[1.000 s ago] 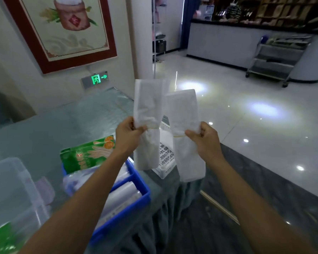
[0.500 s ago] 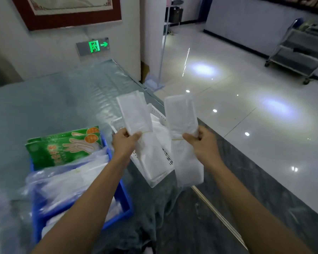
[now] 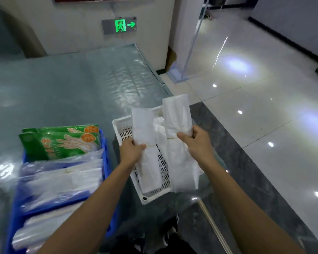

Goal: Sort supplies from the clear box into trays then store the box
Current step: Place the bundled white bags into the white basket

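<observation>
1. Glossy floor tiles fill the right of the frame and a glass-topped table [image 3: 66, 92] fills the left, with a lit green exit sign [image 3: 120, 25] on the wall at top centre.
2. Two white bag bundles, each cinched by a thin rubber band, hang over the white perforated tray [image 3: 117, 125] at centre frame.
3. The left hand [image 3: 130, 150] pinches the left bundle [image 3: 145, 143] at its band, thumb on top; the bundle's lower end seems to dip into the tray, though contact is unclear.
4. The right hand [image 3: 197, 142] clamps the right bundle [image 3: 178, 125] at its band; its lower end hangs past the tray's right rim.
5. More white bags already lie in the tray between the two bundles.
6. To do this step well, I judge each bundle should go down flat and lengthwise inside the rim, the right one brought leftward first so it does not slip off the table edge.
7. Further left, the blue tray [image 3: 104, 143] holds clear plastic bags [image 3: 62, 178] and green glove packs [image 3: 59, 142].
8. No clear box shows in the frame.
</observation>
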{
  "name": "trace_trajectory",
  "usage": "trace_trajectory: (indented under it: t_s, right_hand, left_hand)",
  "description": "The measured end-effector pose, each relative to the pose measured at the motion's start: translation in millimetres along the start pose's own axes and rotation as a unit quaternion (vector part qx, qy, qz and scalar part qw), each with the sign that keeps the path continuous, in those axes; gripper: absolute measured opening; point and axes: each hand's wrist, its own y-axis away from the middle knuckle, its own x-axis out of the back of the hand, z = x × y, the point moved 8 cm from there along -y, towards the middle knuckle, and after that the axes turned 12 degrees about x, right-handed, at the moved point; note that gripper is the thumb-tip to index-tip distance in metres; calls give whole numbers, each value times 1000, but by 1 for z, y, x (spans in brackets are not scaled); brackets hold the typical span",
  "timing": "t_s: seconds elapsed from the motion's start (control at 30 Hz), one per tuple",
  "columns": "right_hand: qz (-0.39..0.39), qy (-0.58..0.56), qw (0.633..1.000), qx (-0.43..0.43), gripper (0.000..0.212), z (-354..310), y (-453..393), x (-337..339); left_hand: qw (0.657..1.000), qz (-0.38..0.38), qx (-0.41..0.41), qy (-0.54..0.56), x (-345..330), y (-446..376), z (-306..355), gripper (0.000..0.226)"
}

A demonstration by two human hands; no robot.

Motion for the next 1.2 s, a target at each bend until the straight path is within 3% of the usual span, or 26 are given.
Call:
trace_trajectory:
  t_s: [0.1, 0.37, 0.47, 0.57, 0.73, 0.93, 1.0, 1.2]
  right_hand:
    - [-46, -12, 999, -13, 50, 22, -26, -16]
    - [-166, -4, 986, -28, 26, 54, -65, -54]
    - [-194, -7, 980, -33, 45, 69, -72, -67]
    - [-216, -33, 975, -41, 53, 82, -76, -77]
    - [-233, -25, 971, -42, 29, 93, -79, -83]
    - [-257, 11, 966, -25, 13, 89, -83, -84]
    - [-271, 15, 962, -15, 8, 85, -84, -87]
    - [-282, 31, 959, -15, 21, 83, -88, -108]
  left_hand:
    - [998, 37, 8, -45, -4, -3, -6, 26]
    - [975, 135, 28, -172, -10, 7, -7, 41]
    - [963, 157, 17, -220, -14, 15, -7, 68]
    - [952, 150, 1, -266, -28, 23, -11, 76]
    - [887, 158, -62, -430, -57, 30, -16, 67]
    - [832, 113, -106, -532, -77, 18, -25, 52]
    - [836, 129, -104, -523, -71, 17, -27, 52]
    - [868, 129, -109, -467, -64, 19, -29, 48]
